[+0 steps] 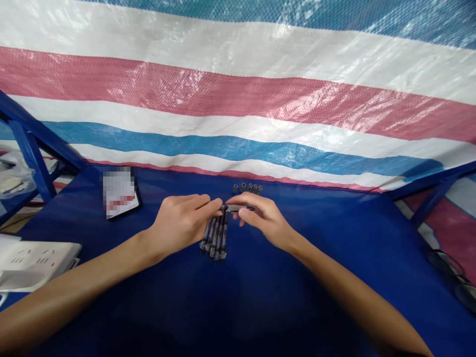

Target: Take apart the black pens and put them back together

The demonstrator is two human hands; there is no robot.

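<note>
Several dark pens (214, 238) with clear, shiny ends lie side by side on the blue table (297, 297). Over their far ends is my left hand (182, 220), its thumb and fingers pinched together at a small dark end; what exactly they grip is partly hidden. My right hand (266, 218) faces it from the right, fingers curled round a slim grey piece with a dark tip (236, 208), whose kind I cannot make out. That piece reaches toward my left fingertips. Just beyond both hands stand several short dark hollow cylinders (250, 187) in a row, like pen caps.
A tablet-like device (121, 193) with a blurred screen lies at the back left. White power strips (37, 265) sit at the left edge. A striped plastic sheet (238, 94) hangs behind the table, between blue metal frames (31, 153). Dark cables (451, 267) are at the far right.
</note>
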